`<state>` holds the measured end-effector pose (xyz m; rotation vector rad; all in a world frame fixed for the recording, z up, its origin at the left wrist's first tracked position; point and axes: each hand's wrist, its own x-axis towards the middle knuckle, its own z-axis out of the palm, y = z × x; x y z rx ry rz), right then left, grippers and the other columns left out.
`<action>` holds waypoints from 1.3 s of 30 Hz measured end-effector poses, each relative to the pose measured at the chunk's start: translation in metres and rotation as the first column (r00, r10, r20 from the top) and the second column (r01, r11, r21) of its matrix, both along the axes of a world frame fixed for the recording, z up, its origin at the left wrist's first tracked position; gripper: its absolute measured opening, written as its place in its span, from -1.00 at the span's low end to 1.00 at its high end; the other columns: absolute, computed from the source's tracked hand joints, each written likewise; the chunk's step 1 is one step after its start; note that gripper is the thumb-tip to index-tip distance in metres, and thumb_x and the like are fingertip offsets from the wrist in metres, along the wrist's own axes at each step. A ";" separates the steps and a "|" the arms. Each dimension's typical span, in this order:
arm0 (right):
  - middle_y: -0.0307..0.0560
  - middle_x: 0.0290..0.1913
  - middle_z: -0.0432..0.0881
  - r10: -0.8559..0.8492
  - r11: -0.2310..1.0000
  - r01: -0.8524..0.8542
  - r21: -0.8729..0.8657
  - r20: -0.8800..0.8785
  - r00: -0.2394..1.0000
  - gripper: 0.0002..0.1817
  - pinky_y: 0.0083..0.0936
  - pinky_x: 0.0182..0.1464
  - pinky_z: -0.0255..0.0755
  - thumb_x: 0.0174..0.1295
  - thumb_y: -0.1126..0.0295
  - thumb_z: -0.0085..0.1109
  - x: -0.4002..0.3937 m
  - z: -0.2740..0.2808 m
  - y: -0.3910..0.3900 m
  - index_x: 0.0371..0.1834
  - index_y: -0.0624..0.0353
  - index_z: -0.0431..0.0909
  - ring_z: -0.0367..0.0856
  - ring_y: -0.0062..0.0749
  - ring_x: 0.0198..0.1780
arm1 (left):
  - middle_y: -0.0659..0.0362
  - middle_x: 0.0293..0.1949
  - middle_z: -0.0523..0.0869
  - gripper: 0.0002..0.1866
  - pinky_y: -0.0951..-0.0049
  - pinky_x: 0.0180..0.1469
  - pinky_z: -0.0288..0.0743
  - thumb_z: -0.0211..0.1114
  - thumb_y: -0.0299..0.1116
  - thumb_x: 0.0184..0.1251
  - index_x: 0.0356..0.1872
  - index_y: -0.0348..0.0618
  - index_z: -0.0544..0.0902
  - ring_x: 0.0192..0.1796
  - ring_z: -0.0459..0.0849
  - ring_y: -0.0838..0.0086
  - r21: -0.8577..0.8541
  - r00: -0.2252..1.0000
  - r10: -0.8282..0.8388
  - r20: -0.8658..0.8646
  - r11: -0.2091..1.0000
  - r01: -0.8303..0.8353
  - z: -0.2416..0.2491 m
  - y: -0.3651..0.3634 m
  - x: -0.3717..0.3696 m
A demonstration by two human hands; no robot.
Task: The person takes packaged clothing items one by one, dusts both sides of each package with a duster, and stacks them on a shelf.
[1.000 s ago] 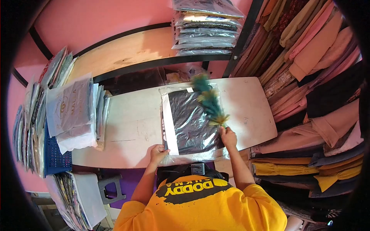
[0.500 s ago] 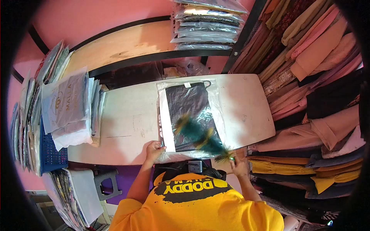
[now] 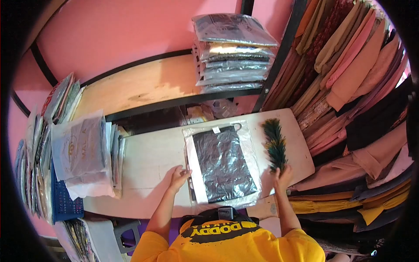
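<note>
A dark folded garment (image 3: 224, 163) in a clear plastic bag (image 3: 251, 150) lies flat on the white table, with a white card strip along its left side. My left hand (image 3: 176, 180) is at the bag's left edge, thumb side against it and fingers loosely bent apart. Right of the bag, a green feather duster (image 3: 275, 144) with yellow patches rests on the table or close over it, bristles pointing away from me. Its near end is in my right hand (image 3: 283, 178), fingers closed round it.
Bagged garments (image 3: 83, 148) stand packed upright at the left, by a blue basket (image 3: 65, 198). More bagged clothes (image 3: 233, 56) are piled on the wooden shelf (image 3: 139, 83) behind the table (image 3: 144, 161). Hanging clothes (image 3: 349, 144) crowd the right side.
The duster has swung from over the bagged garment to the table at its right, and its motion blur is gone. My left hand stays by the bag's left edge. The view has tilted up.
</note>
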<state>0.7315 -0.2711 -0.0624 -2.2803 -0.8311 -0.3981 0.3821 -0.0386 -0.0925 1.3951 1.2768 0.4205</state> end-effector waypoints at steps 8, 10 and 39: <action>-0.10 -0.39 0.46 0.223 0.910 0.162 0.381 -0.781 0.583 -0.42 -0.53 -0.31 0.35 -0.01 0.17 0.21 -0.008 -0.068 0.191 0.01 0.26 0.26 0.44 -0.44 -0.38 | -0.05 0.14 0.26 -0.02 0.36 0.11 0.20 0.28 0.13 -0.12 0.19 -0.39 0.06 0.12 0.31 0.27 -0.086 0.907 0.409 0.097 0.912 -0.402 -0.005 0.098 0.101; -0.27 -0.59 0.41 0.285 0.948 0.130 0.290 -0.957 0.057 -0.59 -0.68 -0.49 0.27 0.03 0.20 0.17 -0.001 -0.061 0.207 -0.10 0.19 0.40 0.35 -0.65 -0.56 | -0.03 0.06 0.37 -0.18 0.40 0.10 0.19 0.29 0.10 -0.11 0.07 -0.38 0.30 0.11 0.33 0.32 -0.319 0.841 0.496 0.216 0.850 -0.419 0.013 0.100 0.109; -0.23 -0.36 0.58 0.919 0.326 -0.338 0.883 -0.213 0.331 -0.79 -0.68 -0.20 0.31 0.19 0.32 -0.02 -0.001 0.224 0.133 -0.33 0.23 0.53 0.46 -0.67 -0.32 | 0.19 -0.41 0.60 -0.82 0.57 -0.20 0.43 0.06 -0.31 0.25 -0.33 -0.22 0.53 -0.36 0.56 0.55 0.469 0.592 -0.205 0.779 0.818 -0.334 0.304 0.057 0.057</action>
